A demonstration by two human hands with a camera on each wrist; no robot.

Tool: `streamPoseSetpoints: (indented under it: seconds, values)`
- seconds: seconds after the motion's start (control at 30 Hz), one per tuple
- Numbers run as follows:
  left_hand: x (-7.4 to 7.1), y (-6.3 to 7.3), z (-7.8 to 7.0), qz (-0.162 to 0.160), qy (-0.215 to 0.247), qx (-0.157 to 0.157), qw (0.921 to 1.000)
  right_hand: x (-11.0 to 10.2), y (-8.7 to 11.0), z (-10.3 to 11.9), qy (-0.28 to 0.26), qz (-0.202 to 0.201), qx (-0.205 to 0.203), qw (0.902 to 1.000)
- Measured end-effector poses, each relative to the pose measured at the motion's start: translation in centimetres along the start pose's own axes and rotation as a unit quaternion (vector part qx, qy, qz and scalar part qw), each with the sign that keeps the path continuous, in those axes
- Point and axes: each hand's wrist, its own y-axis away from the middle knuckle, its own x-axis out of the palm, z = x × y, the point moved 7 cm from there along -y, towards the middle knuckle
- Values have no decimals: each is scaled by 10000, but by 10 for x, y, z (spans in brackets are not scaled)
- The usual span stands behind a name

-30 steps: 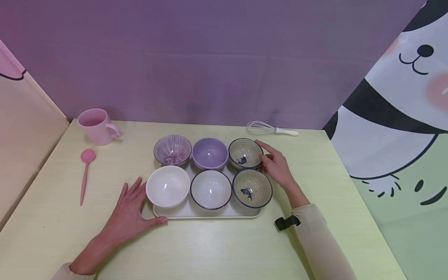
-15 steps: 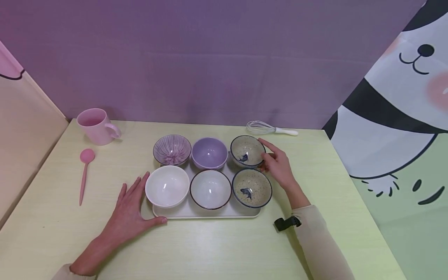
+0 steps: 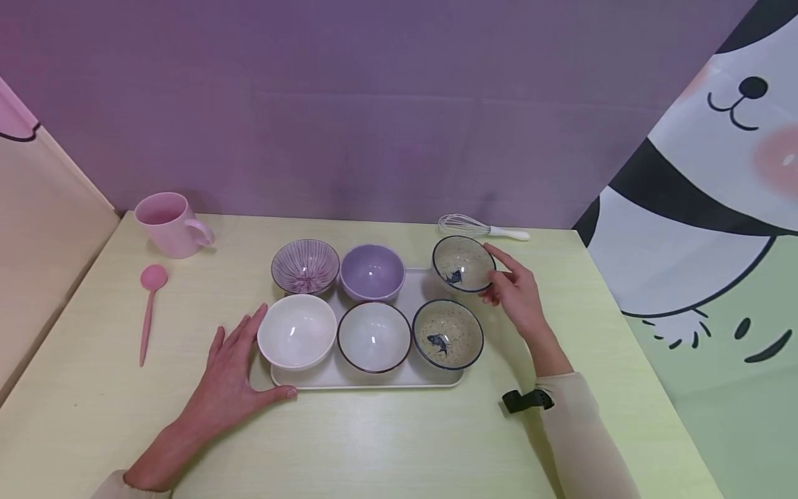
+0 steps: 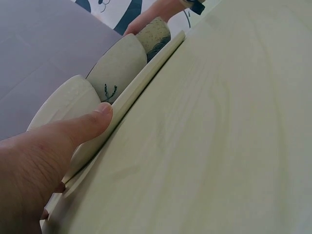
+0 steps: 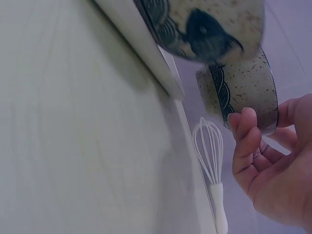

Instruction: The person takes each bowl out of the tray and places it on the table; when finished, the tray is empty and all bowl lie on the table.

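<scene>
My right hand (image 3: 514, 294) grips the rim and side of a speckled bowl (image 3: 463, 267) with a blue fish inside. In the right wrist view this bowl (image 5: 251, 92) is raised and tilted, fingers curled against its side. A matching speckled bowl (image 3: 449, 346) sits at the front right of the white tray (image 3: 374, 380). My left hand (image 3: 227, 381) lies spread along the tray's front left corner, beside a plain white bowl (image 3: 298, 333). Its thumb touches the tray rim in the left wrist view. Also on the tray stand a dark-rimmed white bowl (image 3: 375, 337), a purple bowl (image 3: 373, 272) and a purple-striped bowl (image 3: 305, 267).
A white-handled whisk (image 3: 483, 227) lies at the table's back edge, just behind the held bowl. On the left are a pink mug (image 3: 171, 225) and a pink spoon (image 3: 152, 305). A purple backdrop (image 3: 374, 125) rises behind the table.
The right hand has lifted the back right speckled bowl off its place and carried it right and slightly back, baring that corner of the tray. The left hand has stayed nearly still.
</scene>
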Motion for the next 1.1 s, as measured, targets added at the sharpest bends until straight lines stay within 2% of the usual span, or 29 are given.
streamPoseSetpoints:
  seconds: [0.27,0.7,0.9,1.1]
  values:
    - [0,0,2,17,-20,-21,10000,-30,5,-11,-71,-337,119,9993]
    - [1,2,2,39,53,-22,10000,-77,10,-33,-280,-970,546,9934]
    - [0,2,2,101,94,-107,9998,-98,9,-40,-544,-1372,792,9859]
    - [1,0,2,149,105,-157,9997,-117,13,-49,-967,-1908,1080,9709]
